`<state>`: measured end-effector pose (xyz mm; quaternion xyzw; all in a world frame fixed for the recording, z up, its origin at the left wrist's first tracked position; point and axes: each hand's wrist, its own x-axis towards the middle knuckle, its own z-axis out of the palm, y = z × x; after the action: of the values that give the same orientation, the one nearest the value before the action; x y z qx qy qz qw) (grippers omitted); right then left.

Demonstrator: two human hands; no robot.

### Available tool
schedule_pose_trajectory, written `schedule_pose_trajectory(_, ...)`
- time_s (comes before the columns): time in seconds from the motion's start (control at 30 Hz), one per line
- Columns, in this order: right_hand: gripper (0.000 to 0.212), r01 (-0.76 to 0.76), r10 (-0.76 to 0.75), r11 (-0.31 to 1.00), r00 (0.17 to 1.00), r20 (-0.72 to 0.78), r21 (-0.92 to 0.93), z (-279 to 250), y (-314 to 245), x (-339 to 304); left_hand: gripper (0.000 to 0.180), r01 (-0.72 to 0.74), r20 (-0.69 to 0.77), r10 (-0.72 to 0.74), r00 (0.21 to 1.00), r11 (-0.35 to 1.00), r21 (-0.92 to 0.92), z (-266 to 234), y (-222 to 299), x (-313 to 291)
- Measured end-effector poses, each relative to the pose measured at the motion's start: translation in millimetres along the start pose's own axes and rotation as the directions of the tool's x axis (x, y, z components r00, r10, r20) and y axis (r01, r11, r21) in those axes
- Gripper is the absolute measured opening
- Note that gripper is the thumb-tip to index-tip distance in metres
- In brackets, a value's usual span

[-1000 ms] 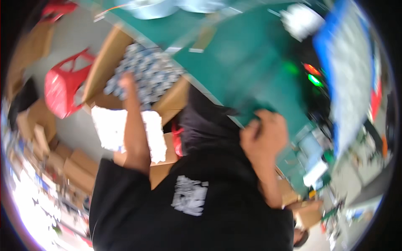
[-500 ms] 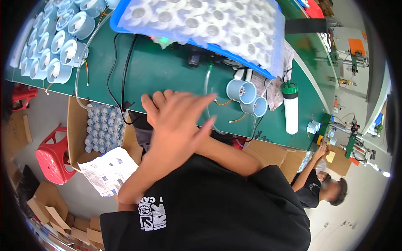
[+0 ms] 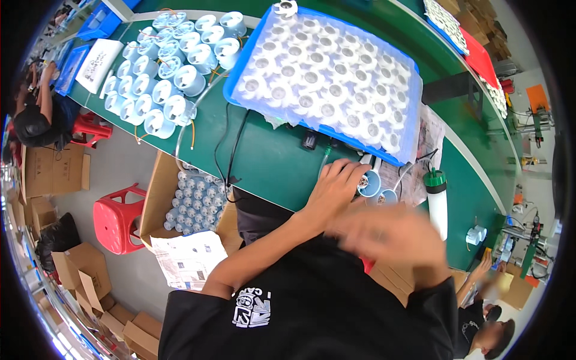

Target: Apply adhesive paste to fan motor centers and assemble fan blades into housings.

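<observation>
My left hand (image 3: 333, 187) rests on the green table (image 3: 270, 162), fingers curled around a small light-blue plastic cup part (image 3: 367, 181). A second such cup (image 3: 387, 196) lies just to its right. My right hand (image 3: 390, 234) is a motion-blurred shape in front of my chest, below the cups; whether it holds anything cannot be made out. Above both hands sits a blue tray (image 3: 327, 78) filled with several white round parts.
Several light-blue cup parts (image 3: 174, 66) with wires are grouped at the table's far left. A white bottle with a green cap (image 3: 438, 204) stands at right. A cardboard box of parts (image 3: 192, 201), a red stool (image 3: 117, 219) and other seated people (image 3: 42, 114) surround the table.
The view swung from the floor and box up to the table. My left hand went down from mid-air onto the cup part, and my right hand came into view, moving fast.
</observation>
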<state>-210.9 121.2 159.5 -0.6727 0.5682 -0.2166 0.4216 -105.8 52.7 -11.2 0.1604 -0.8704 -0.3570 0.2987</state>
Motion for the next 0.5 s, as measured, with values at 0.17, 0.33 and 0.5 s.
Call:
schedule_pose_trajectory(0.17,0.015,0.073,-0.451,0.769,0.766,-0.457,-0.636,-90.4,56.7,170.8,0.069,0.036,-0.011,-0.035,0.999,0.999,0.018,-5.4,2.6,7.0)
schedule_pose_trajectory(0.33,0.025,0.021,-0.578,0.375,0.787,-0.217,-0.927,-113.3,91.0,277.7,0.07,-0.033,0.01,0.032,0.999,0.997,0.071,-2.5,-0.3,2.5)
schedule_pose_trajectory(0.5,0.015,-0.075,-0.579,0.044,0.811,-0.086,-0.996,-105.0,96.6,303.5,0.073,-0.052,-0.025,0.055,0.998,0.994,0.097,-3.6,1.9,-3.3)
